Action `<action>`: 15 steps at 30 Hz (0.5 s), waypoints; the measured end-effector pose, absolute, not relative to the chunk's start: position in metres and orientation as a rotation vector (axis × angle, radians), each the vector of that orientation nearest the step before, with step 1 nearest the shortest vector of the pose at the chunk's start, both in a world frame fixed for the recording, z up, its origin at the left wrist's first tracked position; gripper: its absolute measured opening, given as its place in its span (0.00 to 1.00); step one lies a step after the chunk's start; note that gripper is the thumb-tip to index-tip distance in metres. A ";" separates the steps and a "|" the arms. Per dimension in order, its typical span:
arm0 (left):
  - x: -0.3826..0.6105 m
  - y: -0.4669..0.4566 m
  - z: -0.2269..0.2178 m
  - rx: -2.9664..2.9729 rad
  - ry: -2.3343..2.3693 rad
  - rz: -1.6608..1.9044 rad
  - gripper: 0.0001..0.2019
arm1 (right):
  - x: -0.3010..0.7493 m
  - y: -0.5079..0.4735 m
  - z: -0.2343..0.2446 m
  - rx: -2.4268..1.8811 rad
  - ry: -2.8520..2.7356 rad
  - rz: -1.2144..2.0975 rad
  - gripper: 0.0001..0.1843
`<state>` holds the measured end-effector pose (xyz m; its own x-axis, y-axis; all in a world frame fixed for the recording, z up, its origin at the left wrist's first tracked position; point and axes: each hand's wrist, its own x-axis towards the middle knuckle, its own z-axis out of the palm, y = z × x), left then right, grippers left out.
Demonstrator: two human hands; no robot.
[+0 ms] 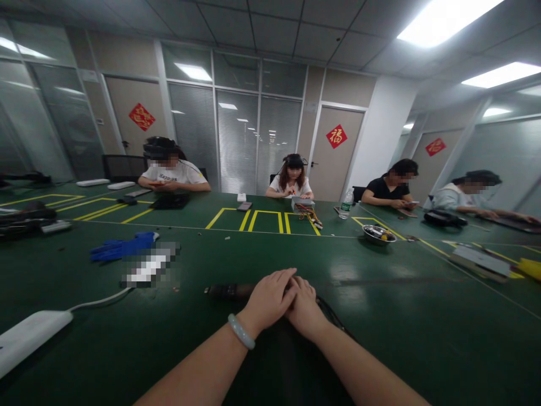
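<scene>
My left hand [269, 299] lies over my right hand [302, 307] on the green table [380, 316], close to the near edge. The left wrist wears a pale bangle [241, 331]. Both hands rest on a dark object [230, 291] that stretches out to the left from under them. The left fingers are curled over the right hand. The right fingers are folded beneath them. What the hands hold, if anything, is hidden.
A white power strip [29, 337] with its cable lies at the near left. Blue gloves [122, 246] sit further left. A metal bowl [378, 234] and a water bottle [346, 204] stand at the far right. Several seated people work along the far side.
</scene>
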<state>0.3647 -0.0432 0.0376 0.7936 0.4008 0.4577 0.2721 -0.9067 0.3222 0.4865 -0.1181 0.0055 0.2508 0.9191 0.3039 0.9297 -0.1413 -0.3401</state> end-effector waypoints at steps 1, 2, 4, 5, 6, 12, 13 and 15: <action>0.364 -0.043 0.038 2.742 0.524 0.773 0.21 | 0.490 -0.127 0.005 -2.117 -1.639 -0.097 0.29; 0.363 -0.043 0.040 2.743 0.530 0.762 0.20 | 0.495 -0.138 0.004 -2.175 -1.583 -0.162 0.29; 0.361 -0.043 0.042 2.754 0.553 0.711 0.17 | 0.505 -0.159 0.001 -2.294 -1.475 -0.257 0.27; 0.360 -0.043 0.043 2.764 0.565 0.674 0.15 | 0.510 -0.169 -0.001 -2.326 -1.452 -0.276 0.25; 0.359 -0.042 0.043 2.778 0.569 0.636 0.15 | 0.517 -0.176 -0.002 -2.330 -1.459 -0.278 0.23; 0.350 -0.039 0.047 2.832 0.450 0.497 0.17 | 0.570 -0.171 0.006 -2.160 -1.564 -0.079 0.12; 0.350 -0.038 0.048 2.838 0.440 0.480 0.17 | 0.580 -0.166 0.010 -2.144 -1.580 -0.020 0.11; 0.349 -0.037 0.048 2.855 0.431 0.457 0.17 | 0.594 -0.157 0.018 -2.111 -1.633 0.078 0.11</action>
